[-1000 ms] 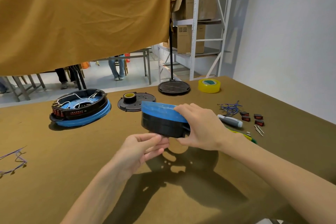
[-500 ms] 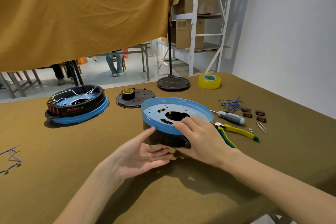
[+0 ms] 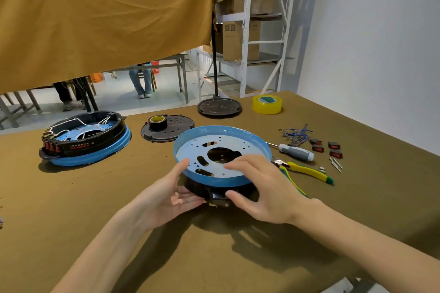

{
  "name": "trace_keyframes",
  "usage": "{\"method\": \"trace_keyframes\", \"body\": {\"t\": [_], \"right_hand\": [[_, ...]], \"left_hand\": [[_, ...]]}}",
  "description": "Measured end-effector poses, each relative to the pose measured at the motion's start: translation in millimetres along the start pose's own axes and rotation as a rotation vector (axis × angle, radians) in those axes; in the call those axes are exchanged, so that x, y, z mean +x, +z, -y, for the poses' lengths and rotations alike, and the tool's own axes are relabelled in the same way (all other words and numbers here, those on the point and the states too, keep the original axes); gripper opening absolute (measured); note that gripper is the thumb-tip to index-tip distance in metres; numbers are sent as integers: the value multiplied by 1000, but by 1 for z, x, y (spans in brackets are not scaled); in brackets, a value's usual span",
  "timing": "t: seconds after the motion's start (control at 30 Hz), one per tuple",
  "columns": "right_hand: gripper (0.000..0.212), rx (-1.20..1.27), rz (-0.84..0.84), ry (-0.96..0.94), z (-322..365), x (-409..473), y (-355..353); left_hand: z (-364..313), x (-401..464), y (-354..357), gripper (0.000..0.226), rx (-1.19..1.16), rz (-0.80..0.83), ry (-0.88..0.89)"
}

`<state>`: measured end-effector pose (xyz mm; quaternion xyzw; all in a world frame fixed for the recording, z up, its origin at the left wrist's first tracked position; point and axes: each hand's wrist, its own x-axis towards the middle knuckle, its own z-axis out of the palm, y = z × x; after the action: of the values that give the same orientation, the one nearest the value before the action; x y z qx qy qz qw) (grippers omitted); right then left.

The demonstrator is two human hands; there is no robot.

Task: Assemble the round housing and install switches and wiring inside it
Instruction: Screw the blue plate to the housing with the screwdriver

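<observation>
Since a second ago, we have tipped the round housing (image 3: 222,157) from edge-on to face up and brought it lower, so its pale blue perforated plate now shows inside the blue rim. It sits at the centre of the frame, over the olive-brown table (image 3: 71,209), with its black lower ring toward us; whether it rests fully on the cloth we cannot tell.

Our left hand (image 3: 170,200) lies palm up against the near left side, fingers straight under the black ring and the thumb raised to touch the blue rim. Our right hand (image 3: 259,188) reaches over the near right edge, fingers loosely spread across the plate, the thumb pressing a small black tab (image 3: 217,197) on the ring's front. Neither hand is wrapped around anything.

At the left of the frame stands a second housing (image 3: 85,138), black on a blue base, with white wires inside and red switches along its front. Just behind our housing lies a black round cover (image 3: 173,128) carrying a roll of black tape (image 3: 157,122). Farther back are a black stand base (image 3: 219,107) and a roll of yellow tape (image 3: 267,104). To the right lie a grey-handled screwdriver (image 3: 296,152), yellow-and-green pliers (image 3: 307,171), a bundle of blue wires (image 3: 296,133), loose rocker switches (image 3: 333,148) and a few screws (image 3: 335,164).
</observation>
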<state>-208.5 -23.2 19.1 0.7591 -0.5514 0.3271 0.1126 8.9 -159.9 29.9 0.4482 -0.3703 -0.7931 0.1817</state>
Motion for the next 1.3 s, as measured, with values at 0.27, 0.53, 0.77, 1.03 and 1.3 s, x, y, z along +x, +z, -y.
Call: {"method": "trace_keyframes", "body": {"t": [0.27, 0.53, 0.77, 1.03, 1.3], "right_hand": [[16, -106, -122, 570, -53, -2, -9], [24, -81, -230, 603, -62, -11, -15], [22, -396, -28, 1194, -139, -38, -71], [8, -391, 92, 1242, -168, -53, -67], [14, -504, 120, 1195, -180, -62, -66]], "left_hand": [[2, 4, 1, 109, -95, -14, 63], [11, 7, 14, 113, -207, -101, 205], [11, 13, 12, 117, -125, -205, 255], [14, 23, 9, 133, 12, -211, 268], [16, 30, 3, 129, 41, -178, 256]]}}
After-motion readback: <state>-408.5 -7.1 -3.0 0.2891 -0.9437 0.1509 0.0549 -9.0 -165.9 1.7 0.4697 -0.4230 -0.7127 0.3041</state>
